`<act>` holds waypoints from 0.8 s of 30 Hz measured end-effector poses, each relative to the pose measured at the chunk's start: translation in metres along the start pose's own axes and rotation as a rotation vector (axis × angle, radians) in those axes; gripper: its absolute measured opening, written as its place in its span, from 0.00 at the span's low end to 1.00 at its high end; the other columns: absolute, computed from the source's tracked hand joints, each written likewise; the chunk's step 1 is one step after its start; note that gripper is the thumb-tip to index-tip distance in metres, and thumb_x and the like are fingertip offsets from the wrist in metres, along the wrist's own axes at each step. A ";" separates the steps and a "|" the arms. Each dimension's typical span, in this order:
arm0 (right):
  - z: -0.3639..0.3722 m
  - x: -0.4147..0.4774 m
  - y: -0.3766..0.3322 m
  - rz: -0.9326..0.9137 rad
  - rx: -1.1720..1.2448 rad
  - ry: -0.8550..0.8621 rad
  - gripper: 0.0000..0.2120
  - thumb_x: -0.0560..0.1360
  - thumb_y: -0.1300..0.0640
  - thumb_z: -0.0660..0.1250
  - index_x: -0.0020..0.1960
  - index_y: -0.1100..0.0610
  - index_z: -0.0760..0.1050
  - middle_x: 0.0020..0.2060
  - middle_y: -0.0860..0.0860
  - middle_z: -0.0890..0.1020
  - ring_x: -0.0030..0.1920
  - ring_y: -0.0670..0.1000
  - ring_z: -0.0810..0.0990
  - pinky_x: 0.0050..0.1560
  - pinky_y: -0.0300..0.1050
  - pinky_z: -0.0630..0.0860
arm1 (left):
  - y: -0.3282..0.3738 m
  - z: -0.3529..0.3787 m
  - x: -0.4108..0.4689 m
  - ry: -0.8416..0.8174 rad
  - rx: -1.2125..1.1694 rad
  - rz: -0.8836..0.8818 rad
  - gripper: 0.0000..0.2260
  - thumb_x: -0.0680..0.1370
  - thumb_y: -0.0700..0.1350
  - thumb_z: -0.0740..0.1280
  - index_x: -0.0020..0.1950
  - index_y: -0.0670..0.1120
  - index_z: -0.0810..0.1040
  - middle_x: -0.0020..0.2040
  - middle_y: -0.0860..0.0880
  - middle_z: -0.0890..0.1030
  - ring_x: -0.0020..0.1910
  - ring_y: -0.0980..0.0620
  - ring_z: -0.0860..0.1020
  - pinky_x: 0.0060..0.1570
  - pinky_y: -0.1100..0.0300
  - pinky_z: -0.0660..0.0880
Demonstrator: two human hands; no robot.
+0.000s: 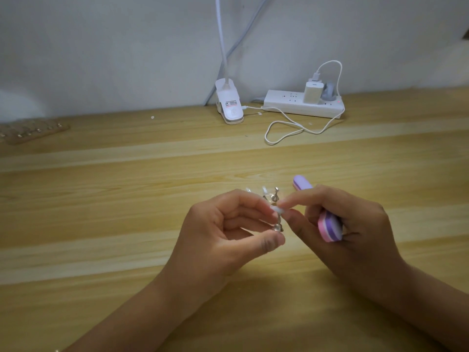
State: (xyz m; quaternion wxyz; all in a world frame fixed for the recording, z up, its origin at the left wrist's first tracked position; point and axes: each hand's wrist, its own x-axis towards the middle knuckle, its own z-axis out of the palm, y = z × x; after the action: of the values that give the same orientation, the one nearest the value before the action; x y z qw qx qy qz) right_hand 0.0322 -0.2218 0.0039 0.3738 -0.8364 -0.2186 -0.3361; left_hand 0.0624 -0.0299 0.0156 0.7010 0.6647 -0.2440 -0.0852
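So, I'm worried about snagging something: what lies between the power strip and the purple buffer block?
Head view: a looped white cable on the desk, between power strip and buffer block; otherwise bare wood.

Printed label (pixel 231 103) on the white lamp clip (pixel 227 96), red and black print, too small to read

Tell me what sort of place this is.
Probably a home desk set up for nail craft: a pale wooden tabletop against a white wall, a white clip-on lamp, a white power strip with a charger, and a purple-and-pink buffer block in the right hand.
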 end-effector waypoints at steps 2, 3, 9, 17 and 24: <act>0.001 0.000 -0.002 0.028 0.022 0.004 0.06 0.75 0.59 0.75 0.50 0.57 0.82 0.34 0.35 0.71 0.33 0.35 0.72 0.47 0.23 0.68 | 0.001 0.001 -0.001 0.060 0.112 0.085 0.15 0.65 0.40 0.80 0.49 0.49 0.83 0.46 0.48 0.85 0.45 0.49 0.85 0.41 0.59 0.81; 0.001 0.001 -0.003 0.041 0.041 0.006 0.06 0.74 0.59 0.75 0.50 0.57 0.82 0.33 0.34 0.71 0.32 0.35 0.73 0.45 0.23 0.68 | 0.002 0.001 -0.001 0.078 0.156 0.144 0.15 0.66 0.39 0.80 0.50 0.49 0.84 0.47 0.49 0.85 0.46 0.49 0.85 0.41 0.61 0.81; 0.003 -0.002 -0.015 0.143 0.151 0.039 0.07 0.74 0.52 0.71 0.48 0.54 0.83 0.28 0.37 0.70 0.28 0.39 0.70 0.51 0.25 0.68 | 0.005 0.001 -0.005 0.123 0.279 0.337 0.15 0.65 0.40 0.80 0.50 0.45 0.85 0.46 0.51 0.85 0.43 0.50 0.85 0.41 0.60 0.81; 0.003 -0.003 -0.023 0.219 0.223 0.052 0.08 0.72 0.50 0.76 0.45 0.53 0.82 0.26 0.37 0.69 0.26 0.39 0.67 0.52 0.27 0.67 | 0.005 0.002 -0.006 0.130 0.251 0.341 0.14 0.65 0.42 0.80 0.50 0.47 0.85 0.44 0.51 0.85 0.41 0.49 0.85 0.41 0.60 0.81; 0.006 -0.004 -0.019 0.209 0.235 0.002 0.06 0.75 0.51 0.71 0.47 0.52 0.81 0.28 0.39 0.70 0.28 0.40 0.68 0.60 0.42 0.73 | 0.003 0.001 -0.004 0.126 0.253 0.314 0.13 0.66 0.43 0.79 0.48 0.46 0.86 0.43 0.50 0.85 0.41 0.49 0.85 0.42 0.59 0.82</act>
State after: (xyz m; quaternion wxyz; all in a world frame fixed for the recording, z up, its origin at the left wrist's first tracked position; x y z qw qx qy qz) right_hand 0.0202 -0.2059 0.0076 0.5024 -0.8047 -0.1680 -0.2682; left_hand 0.0581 -0.0290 0.0180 0.6306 0.7051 -0.3092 0.0981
